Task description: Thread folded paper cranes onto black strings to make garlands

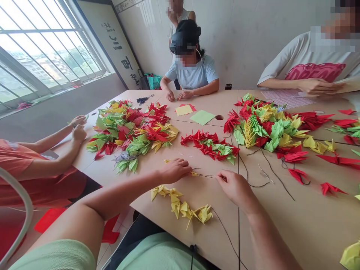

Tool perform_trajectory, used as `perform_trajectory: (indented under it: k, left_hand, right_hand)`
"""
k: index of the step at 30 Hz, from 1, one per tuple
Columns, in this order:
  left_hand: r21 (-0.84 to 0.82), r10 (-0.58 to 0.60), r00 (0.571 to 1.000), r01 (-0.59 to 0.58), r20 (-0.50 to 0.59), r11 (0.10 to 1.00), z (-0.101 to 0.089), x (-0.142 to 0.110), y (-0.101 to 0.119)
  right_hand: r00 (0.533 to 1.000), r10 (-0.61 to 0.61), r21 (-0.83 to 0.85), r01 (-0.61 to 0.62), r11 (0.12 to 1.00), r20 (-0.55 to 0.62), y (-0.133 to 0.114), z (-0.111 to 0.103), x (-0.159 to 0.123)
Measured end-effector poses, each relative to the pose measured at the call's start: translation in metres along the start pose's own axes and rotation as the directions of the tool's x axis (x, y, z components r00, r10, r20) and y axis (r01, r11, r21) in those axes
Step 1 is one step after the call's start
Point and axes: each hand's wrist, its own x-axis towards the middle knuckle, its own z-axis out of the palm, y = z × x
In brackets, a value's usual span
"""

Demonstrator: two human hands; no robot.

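Observation:
My left hand point(176, 173) reaches over the table with its fingers curled together around a dark thread point(204, 175). A small bit of yellow paper point(194, 173) shows at its fingertips on the thread. The thread runs taut to my right hand point(233, 185), which pinches its other end between thumb and fingers. Just in front of me lies a strung row of folded yellow paper cranes point(184, 208), its loose thread point(228, 234) trailing toward the table edge. Beyond my hands rests a strand of red and green folded paper point(209, 145).
Heaps of folded paper lie left point(132, 127) and right point(261, 122). Paper squares point(202, 117) sit farther back. Loose cords point(277, 172) and red pieces point(332, 188) lie on my right. Co-workers sit left, opposite and right; another person stands behind. The brown table point(281, 232) has seams.

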Motion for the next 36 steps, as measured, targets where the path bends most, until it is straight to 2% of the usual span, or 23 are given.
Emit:
perform_trajectory:
  k: [3,6,8,9,10,11,13,14,16,17,18,20,23,27,31,36]
  left_hand:
    - [0.007,-0.013,1.000,0.013,0.005,1.000,-0.002,-0.003,-0.005]
    - [0.005,-0.016,1.000,0.016,0.009,1.000,-0.003,-0.003,-0.007]
    - [-0.002,-0.015,1.000,0.015,0.010,1.000,-0.002,-0.003,-0.006]
    - [-0.007,-0.013,1.000,0.013,0.009,1.000,-0.002,-0.002,-0.005]
    - [-0.013,-0.010,1.000,0.010,0.009,1.000,-0.002,-0.002,-0.004]
    - [-0.018,-0.005,1.000,0.005,0.007,1.000,-0.002,-0.002,-0.004]
    - [-0.044,0.008,1.000,-0.008,-0.001,0.999,-0.005,-0.003,-0.004]
    - [-0.072,0.006,1.000,-0.007,-0.010,0.997,-0.007,-0.006,-0.006]
    - [-0.160,-0.024,0.999,0.020,-0.027,0.987,-0.013,-0.013,-0.012]
    - [-0.215,-0.053,0.998,0.045,-0.029,0.976,-0.017,-0.017,-0.017]
    - [-0.268,-0.083,0.996,0.074,-0.024,0.961,-0.020,-0.023,-0.023]
    - [-0.352,-0.142,0.990,0.135,0.007,0.926,-0.024,-0.036,-0.035]
    - [-0.410,-0.248,0.968,0.239,0.033,0.880,-0.024,-0.053,-0.049]
    - [-0.445,-0.318,0.948,0.279,-0.014,0.851,-0.010,-0.062,-0.055]
    - [-0.463,-0.319,0.944,0.245,-0.086,0.852,0.008,-0.057,-0.054]
    - [-0.465,-0.218,0.956,0.104,-0.198,0.879,0.018,-0.049,-0.051]
  right_hand:
    - [0.994,0.103,-0.067,-0.106,0.992,-0.042,0.016,-0.020,-0.004]
    - [0.964,0.241,-0.137,-0.255,0.957,-0.113,0.038,-0.044,-0.010]
    - [0.898,0.393,-0.196,-0.429,0.882,-0.197,0.048,-0.058,-0.014]
    - [0.859,0.420,-0.206,-0.486,0.850,-0.294,0.050,-0.062,-0.015]
    - [0.825,0.391,-0.200,-0.499,0.843,-0.409,0.050,-0.064,-0.015]
    - [0.795,0.321,-0.178,-0.465,0.867,-0.515,0.047,-0.062,-0.014]
    - [0.764,0.120,-0.129,-0.257,0.958,-0.634,0.033,-0.048,-0.011]
    - [0.792,0.024,-0.078,-0.090,0.993,-0.610,0.024,-0.036,-0.008]
    - [0.877,-0.083,-0.038,0.074,0.997,-0.473,0.003,-0.007,-0.003]
    - [0.919,-0.158,0.023,0.178,0.984,-0.360,-0.007,0.008,-0.001]
    - [0.937,-0.208,0.052,0.231,0.971,-0.281,-0.016,0.023,0.000]
    - [0.922,-0.310,0.011,0.321,0.947,-0.230,-0.028,0.046,0.001]
    - [0.900,-0.396,-0.045,0.395,0.918,-0.181,-0.037,0.065,0.002]
    - [0.893,-0.428,-0.033,0.428,0.903,-0.139,-0.035,0.070,0.006]
    - [0.892,-0.426,-0.040,0.425,0.904,-0.150,-0.028,0.073,0.008]
    - [0.883,-0.409,-0.114,0.393,0.912,-0.230,-0.023,0.076,0.007]
